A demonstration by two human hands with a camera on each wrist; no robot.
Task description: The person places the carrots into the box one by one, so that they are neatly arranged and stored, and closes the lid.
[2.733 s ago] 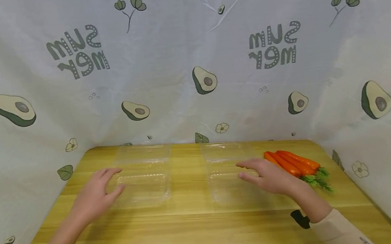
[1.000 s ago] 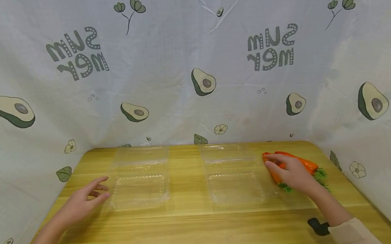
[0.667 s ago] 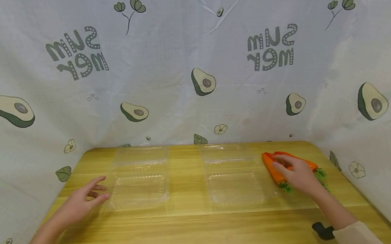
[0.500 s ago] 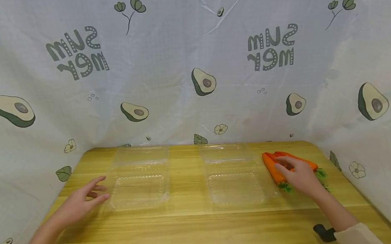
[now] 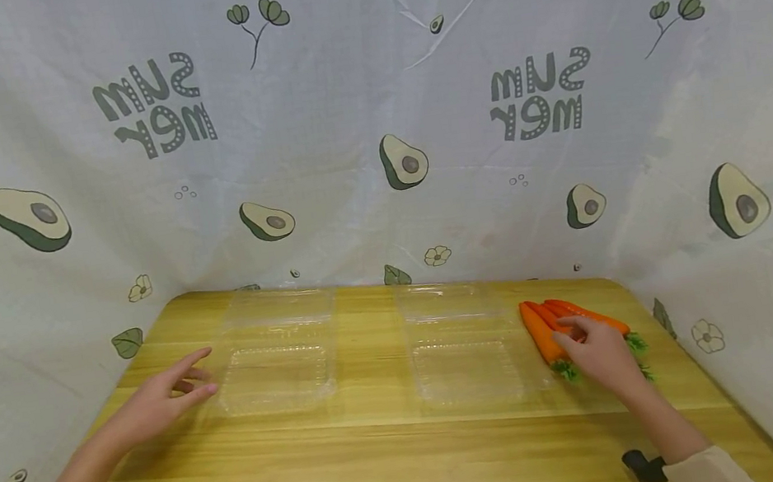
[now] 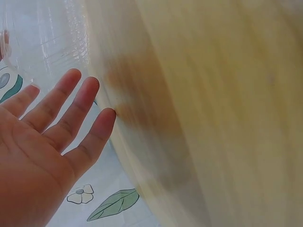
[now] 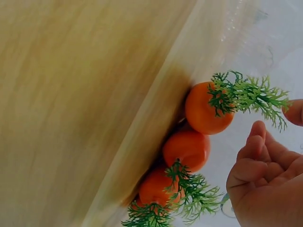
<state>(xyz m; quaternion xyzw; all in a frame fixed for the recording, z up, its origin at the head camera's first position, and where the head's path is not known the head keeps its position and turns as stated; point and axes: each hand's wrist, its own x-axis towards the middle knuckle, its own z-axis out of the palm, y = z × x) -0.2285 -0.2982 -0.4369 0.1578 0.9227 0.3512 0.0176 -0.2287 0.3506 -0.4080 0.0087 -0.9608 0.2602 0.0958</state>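
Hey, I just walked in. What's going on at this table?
A person's right hand is over some carrots at the right of the table; whether it touches them is unclear. The open left hand is beside a clear plastic box, with a second box nearer the carrots. Both boxes stand open, with no carrot inside.

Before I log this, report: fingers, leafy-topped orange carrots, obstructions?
Left fingers empty, beside clear rectangular plastic container. Right fingers empty, over leafy-topped orange carrots. No obstruction visible.
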